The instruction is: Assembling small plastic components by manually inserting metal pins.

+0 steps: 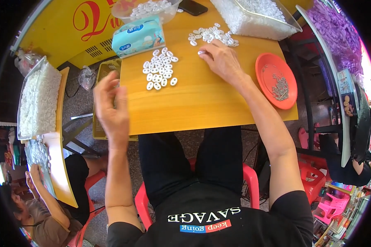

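Note:
My right hand (224, 61) reaches over the far part of the table, thumb and index finger pinching a small white oval piece (200, 52). Just beyond it lies a loose pile of white oval two-hole pieces (210, 34). My left hand (112, 109) hangs past the table's left edge, above a yellow plastic basket (98, 123). Its thumb stands apart from the slightly blurred fingers, and nothing shows in it. Right of that hand, a second group of white oval two-hole pieces (159, 68) is spread on the wood. They are flat, each with two dark holes.
A red plate (264, 88) with small metal pins sits at the right edge. At the back are a blue tissue pack (139, 37), a clear bowl (169, 13) of white pieces, a dark phone (193, 7) and a clear bin (259, 29). Another person (49, 210) works at the left.

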{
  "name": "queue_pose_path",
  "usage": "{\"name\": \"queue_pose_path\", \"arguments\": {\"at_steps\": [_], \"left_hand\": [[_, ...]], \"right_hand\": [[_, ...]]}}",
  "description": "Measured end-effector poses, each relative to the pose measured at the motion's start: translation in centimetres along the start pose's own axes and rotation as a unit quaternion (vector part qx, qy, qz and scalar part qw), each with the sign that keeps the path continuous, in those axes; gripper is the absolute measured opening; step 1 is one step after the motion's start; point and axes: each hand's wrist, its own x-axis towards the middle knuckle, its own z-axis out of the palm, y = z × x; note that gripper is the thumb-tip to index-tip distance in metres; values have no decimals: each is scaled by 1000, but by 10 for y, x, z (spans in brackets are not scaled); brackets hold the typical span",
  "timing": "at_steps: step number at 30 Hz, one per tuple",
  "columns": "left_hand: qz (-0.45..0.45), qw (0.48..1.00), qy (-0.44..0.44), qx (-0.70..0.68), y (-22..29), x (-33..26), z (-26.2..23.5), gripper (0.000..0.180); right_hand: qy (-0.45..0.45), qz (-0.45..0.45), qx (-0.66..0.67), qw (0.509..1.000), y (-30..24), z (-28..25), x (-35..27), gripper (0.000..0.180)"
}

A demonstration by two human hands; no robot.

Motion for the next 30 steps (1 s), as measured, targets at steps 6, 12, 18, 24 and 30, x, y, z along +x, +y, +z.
{"name": "queue_pose_path", "arguments": {"at_steps": [6, 12, 18, 24, 30], "left_hand": [[11, 975, -172, -138, 50, -11, 84, 20], [2, 963, -227, -149, 34, -14, 133, 15], [8, 963, -238, -126, 30, -15, 137, 13], [40, 964, -240, -107, 27, -15, 137, 14], [43, 963, -244, -109, 27, -14, 137, 14]], "right_hand": [[0, -84, 83, 993, -3, 3, 5, 16], [54, -75, -3, 996, 11, 2, 38, 16], [18, -186, -134, 973, 10, 12, 32, 17], [59, -200, -37, 977, 15, 9, 37, 19], [8, -90, -78, 993, 26, 4, 77, 18]]}}
